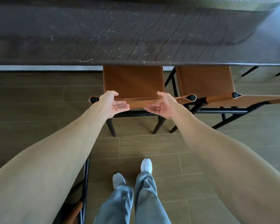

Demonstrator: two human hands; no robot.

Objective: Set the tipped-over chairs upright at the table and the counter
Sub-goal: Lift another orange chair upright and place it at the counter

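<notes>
A tan leather chair [133, 81] with black legs stands upright, its seat tucked under the edge of the dark stone counter [136, 38]. My left hand [115, 103] and my right hand [160, 105] hover at the chair's backrest top, palms facing each other, fingers relaxed and straight, holding nothing. A second tan chair [205, 81] stands upright just to the right at the same counter. Part of another chair [81, 198] with a black frame and tan strap shows low at the bottom left, mostly hidden by my left forearm.
Wood-look floor tiles [31, 94] stretch left of the chairs. More thin black legs [249, 71] show under the counter at the far right. My feet in white shoes [146, 165] stand behind the middle chair.
</notes>
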